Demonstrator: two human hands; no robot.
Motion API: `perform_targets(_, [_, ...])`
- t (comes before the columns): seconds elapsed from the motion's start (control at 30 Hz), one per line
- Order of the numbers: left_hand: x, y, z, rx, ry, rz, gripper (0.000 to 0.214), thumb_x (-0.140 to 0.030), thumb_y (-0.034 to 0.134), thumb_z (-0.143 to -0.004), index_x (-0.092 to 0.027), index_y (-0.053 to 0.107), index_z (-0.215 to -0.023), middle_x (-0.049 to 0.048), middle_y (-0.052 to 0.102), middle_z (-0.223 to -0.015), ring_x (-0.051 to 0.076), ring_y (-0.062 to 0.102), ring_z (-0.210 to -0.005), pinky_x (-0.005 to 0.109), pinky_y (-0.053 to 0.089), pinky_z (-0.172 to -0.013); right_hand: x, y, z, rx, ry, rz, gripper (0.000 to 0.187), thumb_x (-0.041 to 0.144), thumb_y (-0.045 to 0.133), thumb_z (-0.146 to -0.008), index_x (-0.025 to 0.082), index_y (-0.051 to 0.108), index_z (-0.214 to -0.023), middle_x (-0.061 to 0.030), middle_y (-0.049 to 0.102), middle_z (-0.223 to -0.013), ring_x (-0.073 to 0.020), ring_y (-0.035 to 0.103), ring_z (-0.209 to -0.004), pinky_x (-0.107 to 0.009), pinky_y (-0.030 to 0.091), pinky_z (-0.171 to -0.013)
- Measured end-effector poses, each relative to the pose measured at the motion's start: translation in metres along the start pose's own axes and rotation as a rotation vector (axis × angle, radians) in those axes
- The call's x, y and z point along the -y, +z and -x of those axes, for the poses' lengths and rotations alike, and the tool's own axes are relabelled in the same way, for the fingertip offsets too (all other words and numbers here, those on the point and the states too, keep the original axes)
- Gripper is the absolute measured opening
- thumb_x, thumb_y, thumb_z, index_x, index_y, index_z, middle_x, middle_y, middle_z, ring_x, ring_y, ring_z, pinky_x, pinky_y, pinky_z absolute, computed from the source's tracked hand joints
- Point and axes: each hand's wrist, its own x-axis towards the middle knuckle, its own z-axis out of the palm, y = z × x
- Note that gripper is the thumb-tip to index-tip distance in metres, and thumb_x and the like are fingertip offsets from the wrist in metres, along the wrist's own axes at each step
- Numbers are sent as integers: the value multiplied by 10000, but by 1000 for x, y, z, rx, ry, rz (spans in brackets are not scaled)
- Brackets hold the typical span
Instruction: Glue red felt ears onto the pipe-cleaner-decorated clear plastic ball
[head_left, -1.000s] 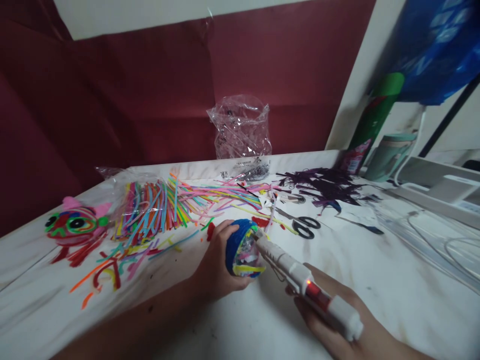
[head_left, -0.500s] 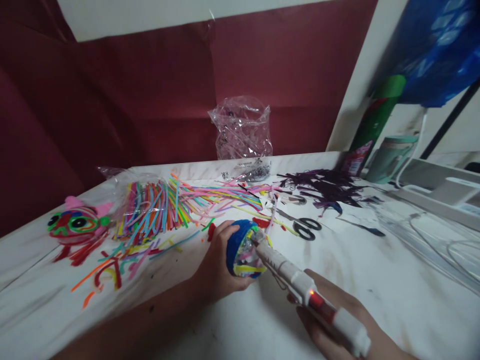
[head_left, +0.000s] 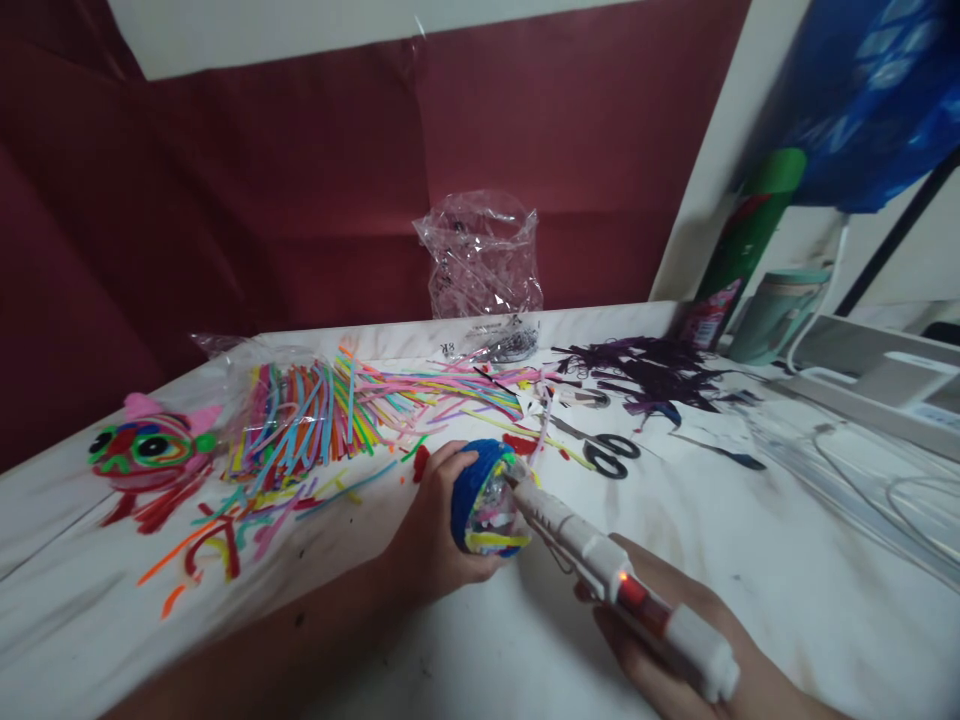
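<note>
My left hand (head_left: 442, 520) is wrapped round a small rounded clear plastic piece (head_left: 495, 505), covered partly with blue, yellow and green fuzzy strips. Its bare clear side faces right. In my right hand (head_left: 652, 630) is a white hot glue gun (head_left: 581, 545) with a glowing orange light and a red section. The gun's nozzle points up and left, at the upper part of the clear side; whether it touches cannot be made out. Behind the piece lie black-handled scissors (head_left: 611, 455) and red fuzzy scraps (head_left: 519, 444).
Colourful pipe cleaners (head_left: 307, 410) spill from a clear bag at left. A decorated pink-eared figure (head_left: 150, 445) stands far left. Purple strips (head_left: 652, 370) lie at back right, near a green cup (head_left: 780, 315). A clear plastic bag (head_left: 484, 265) stands at the back. Cut scraps (head_left: 217, 545) lie front left.
The view has shifted very slightly, so the background sits a little further left. Both hands, the glue gun and the blue-covered piece hold nearly the same pose.
</note>
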Motion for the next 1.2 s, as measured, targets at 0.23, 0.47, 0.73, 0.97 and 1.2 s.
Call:
perform_targets(0.23, [2,1,3,5,-8,2,925,-281,786,-558,-236,249,-1310,162,330,-1313,359,367,-1264,547,360,-1022,3,0,0,-50,4,9,114,181,477,-800,245,518,-715,-18,640,-666,-168,653,-565,-250,551,-511])
perform_targets(0.47, [1,1,2,17,-5,0,928,-269,787,-556,-229,250,-1311,166,326,-1318,359,365,-1263,539,364,-1026,4,1,0,-58,-19,30,134,176,466,-812,243,519,-710,-11,634,-660,-155,647,-544,-239,554,-510])
perform_targets(0.73, [2,1,3,2,-13,8,923,-282,789,-553,-234,256,-1305,162,335,-1308,351,367,-1262,536,357,-1028,-2,1,1,-9,3,28,116,177,487,-796,227,537,-705,-14,638,-669,-151,655,-572,-223,558,-530])
perform_targets(0.97, [1,1,2,7,-13,11,943,-276,800,-542,-252,246,-1306,166,328,-1308,370,363,-1266,564,351,-1016,2,0,0,-39,15,5,122,212,500,-802,238,559,-698,-30,649,-670,-175,657,-576,-254,566,-513])
perform_targets(1.2, [0,0,2,1,7,-10,961,-240,801,-521,-249,252,-1309,162,341,-1307,381,387,-1248,561,374,-1001,2,1,-2,-35,32,-19,111,198,515,-786,240,560,-694,-25,640,-663,-181,660,-597,-254,564,-520])
